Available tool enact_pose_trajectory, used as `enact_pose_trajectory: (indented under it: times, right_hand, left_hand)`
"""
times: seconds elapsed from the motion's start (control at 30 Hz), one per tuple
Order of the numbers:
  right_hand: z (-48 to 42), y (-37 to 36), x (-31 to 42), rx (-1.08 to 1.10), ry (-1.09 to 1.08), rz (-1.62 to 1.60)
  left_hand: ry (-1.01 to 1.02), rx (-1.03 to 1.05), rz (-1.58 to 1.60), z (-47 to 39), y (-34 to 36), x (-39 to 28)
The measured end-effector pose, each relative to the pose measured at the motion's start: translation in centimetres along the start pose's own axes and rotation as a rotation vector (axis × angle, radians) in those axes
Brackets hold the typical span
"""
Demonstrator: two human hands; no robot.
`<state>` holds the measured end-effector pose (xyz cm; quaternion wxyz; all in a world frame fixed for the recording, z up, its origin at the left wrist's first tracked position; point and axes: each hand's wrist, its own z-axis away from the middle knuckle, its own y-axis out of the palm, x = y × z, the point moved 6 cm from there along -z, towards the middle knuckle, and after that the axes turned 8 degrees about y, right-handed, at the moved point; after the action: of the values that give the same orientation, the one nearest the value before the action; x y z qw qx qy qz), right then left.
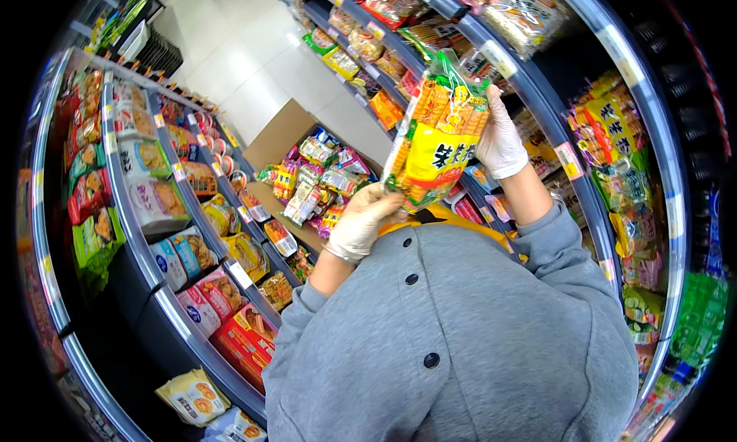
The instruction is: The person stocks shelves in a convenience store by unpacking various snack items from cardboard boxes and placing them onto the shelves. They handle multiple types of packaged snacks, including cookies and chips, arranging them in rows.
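Observation:
Both of my hands wear thin white gloves and hold one snack bag [436,139] in front of my chest. It is a green and yellow plastic bag with a clear window, showing ridged stick-shaped snacks inside, and it bears large dark writing. My left hand [364,218] grips its lower left corner. My right hand [502,132] has hold of the upper right edge, with the thumb at the top. Beyond the bag, an open cardboard box [282,132] is heaped with small colourful snack packets [314,180].
On the left, a tiered shelf [190,321] carries bagged and boxed biscuits [247,338]. To the right, another shelf unit [567,119] stands close, with similar snack bags [613,125]. Pale floor tiles [242,50] run between them. Green bottles [699,318] stand at the far right.

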<state>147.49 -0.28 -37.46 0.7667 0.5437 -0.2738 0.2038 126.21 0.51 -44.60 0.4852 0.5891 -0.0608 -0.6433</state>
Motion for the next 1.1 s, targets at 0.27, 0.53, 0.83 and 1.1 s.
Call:
enact_pose_trajectory:
  times: [0.27,0.53,0.83,1.1]
  right_hand:
    - [0.6,-6.0,-3.4,-0.253,-0.003,-0.044]
    - [0.3,-9.7,-4.1,-0.468,0.002,-0.036]
    - [-0.5,-13.0,-2.2,-0.538,-0.094,0.344]
    - [6.1,-21.4,-12.8,-0.837,0.219,1.067]
  left_hand:
    - [-0.013,-0.132,0.600,-0.3,-1.0,2.7]
    - [-0.025,-0.098,0.560,-0.5,-3.0,5.1]
    - [-0.164,-0.330,-0.702,3.1,-15.4,8.7]
    - [-0.330,-0.794,-0.517,-2.3,-34.4,24.6]
